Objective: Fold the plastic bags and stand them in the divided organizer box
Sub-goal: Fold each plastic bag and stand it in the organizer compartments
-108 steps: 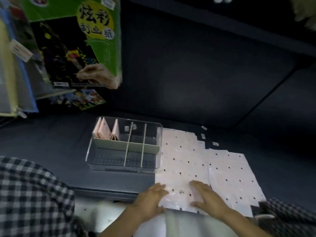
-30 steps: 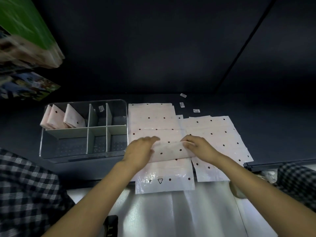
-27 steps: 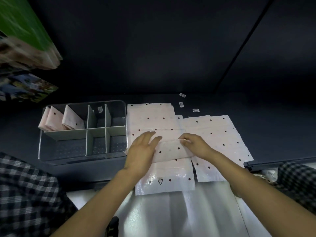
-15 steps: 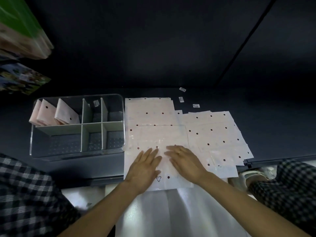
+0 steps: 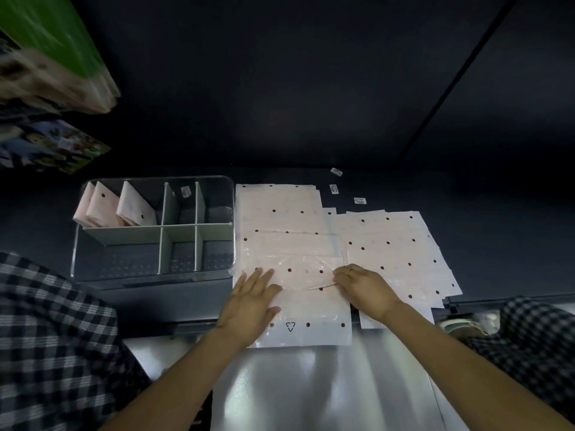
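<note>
A pale pink plastic bag (image 5: 298, 275) with dark dots lies flat on a stack of like bags, its near end hanging over the dark shelf's front edge. My left hand (image 5: 252, 303) presses flat on its left side, fingers straight. My right hand (image 5: 364, 287) pinches a raised crease of the bag at its right edge. The clear divided organizer box (image 5: 230, 194) stands to the left. Three folded bags (image 5: 115, 206) stand upright in its far-left compartment. The other compartments hold no bags.
A second spread of dotted bags (image 5: 395, 247) lies to the right. Small white labels (image 5: 334, 188) lie behind them on the dark shelf. Green and coloured packs (image 5: 53, 51) hang at upper left. Checked cloth (image 5: 46, 337) fills both lower corners.
Both hands lay flat on the bag half a second ago. Now my right hand has moved right and pinches up a crease, while my left hand stays pressing the left side.
</note>
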The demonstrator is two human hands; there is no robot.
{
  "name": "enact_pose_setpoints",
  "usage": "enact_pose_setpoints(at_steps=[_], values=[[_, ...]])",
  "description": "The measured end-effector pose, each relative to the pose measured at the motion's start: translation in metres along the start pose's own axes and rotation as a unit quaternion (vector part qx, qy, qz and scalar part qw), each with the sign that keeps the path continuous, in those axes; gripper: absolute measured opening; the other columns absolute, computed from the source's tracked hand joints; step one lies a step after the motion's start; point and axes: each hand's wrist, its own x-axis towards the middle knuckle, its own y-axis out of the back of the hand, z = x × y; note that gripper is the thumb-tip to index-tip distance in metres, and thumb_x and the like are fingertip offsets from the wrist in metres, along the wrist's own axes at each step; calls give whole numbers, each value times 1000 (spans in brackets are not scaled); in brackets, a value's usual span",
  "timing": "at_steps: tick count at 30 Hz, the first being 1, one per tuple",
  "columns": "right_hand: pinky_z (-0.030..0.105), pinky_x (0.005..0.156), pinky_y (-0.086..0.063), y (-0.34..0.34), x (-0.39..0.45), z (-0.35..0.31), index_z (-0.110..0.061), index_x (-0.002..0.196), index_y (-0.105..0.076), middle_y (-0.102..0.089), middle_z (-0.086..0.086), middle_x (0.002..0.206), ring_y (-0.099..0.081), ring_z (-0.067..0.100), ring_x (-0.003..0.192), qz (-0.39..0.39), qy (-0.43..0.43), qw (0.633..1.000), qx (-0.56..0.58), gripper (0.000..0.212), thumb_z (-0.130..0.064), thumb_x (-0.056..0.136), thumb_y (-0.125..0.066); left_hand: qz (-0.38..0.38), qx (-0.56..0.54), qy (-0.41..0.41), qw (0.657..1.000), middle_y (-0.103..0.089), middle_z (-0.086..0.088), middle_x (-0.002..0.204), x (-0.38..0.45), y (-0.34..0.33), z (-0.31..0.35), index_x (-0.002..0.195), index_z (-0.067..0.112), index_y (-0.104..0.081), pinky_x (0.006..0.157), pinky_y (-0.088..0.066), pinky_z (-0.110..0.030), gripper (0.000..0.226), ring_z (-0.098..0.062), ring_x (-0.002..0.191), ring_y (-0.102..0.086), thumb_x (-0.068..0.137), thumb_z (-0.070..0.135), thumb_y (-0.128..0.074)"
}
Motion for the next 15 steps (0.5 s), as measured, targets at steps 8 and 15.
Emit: enact_pose_setpoints(at_steps=[8,15], values=[[23,60,-51,25,-23,-53,-10,78,-67,-66,-1,74,-64,20,70,95,107,988,64,13,-11,69,-75,4,19,-22,1000,-42,-2,136,4,6,29,127,17,-50,96,-34,-30,40,-20,123,-40,94,40,-48],[17,91,-38,16,-41,-70,-18,116,-61,-64,-7,109,-56,11,104,4,90,986,138,42,-44,82,-65,14,32,-53,998,-61,15,65,-9,11,42,61,29,-71,43,-42,-12,40,0,58,-59,27,28,-91]])
